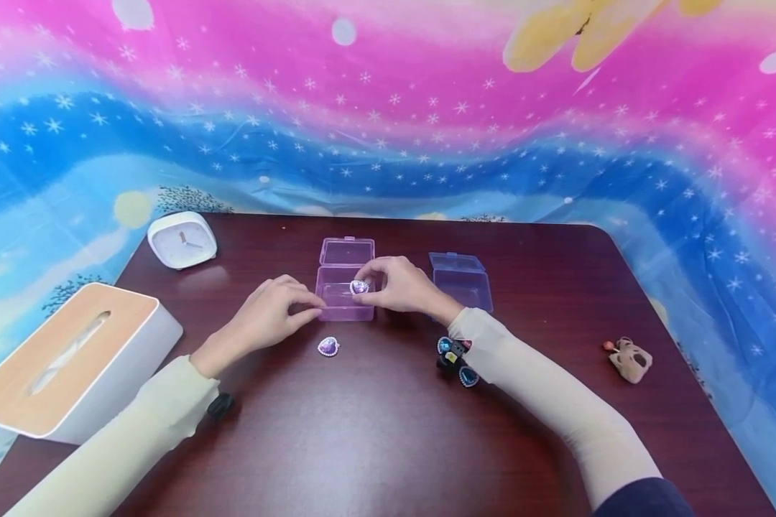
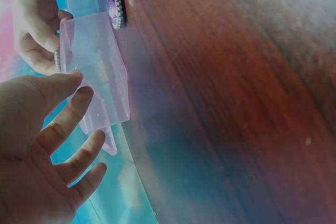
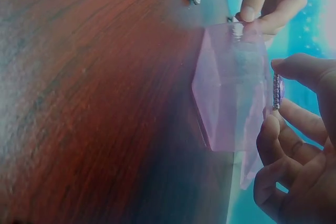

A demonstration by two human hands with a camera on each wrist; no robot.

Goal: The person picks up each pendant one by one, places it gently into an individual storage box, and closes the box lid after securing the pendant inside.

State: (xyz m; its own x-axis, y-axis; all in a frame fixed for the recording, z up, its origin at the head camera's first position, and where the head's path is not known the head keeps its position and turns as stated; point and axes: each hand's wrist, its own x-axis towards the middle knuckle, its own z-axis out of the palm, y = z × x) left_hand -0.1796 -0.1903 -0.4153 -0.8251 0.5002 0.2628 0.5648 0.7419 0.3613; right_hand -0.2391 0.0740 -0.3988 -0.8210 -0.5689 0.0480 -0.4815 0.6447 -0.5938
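Observation:
A pink see-through plastic box stands on the table, its hinged lid raised at the back. My left hand pinches the box's left edge between thumb and index finger, while its other fingers spread loosely in the left wrist view. Between the thumb and fingers of my right hand is a purple heart-shaped gem with a beaded silver edge, held upright over the box opening. A second purple heart gem lies on the tabletop in front of the box.
A blue see-through box with raised lid stands at right. Blue gems lie beside my right sleeve, next to a black wrist device. A tissue box, a white clock and a small beige pouch stand farther out.

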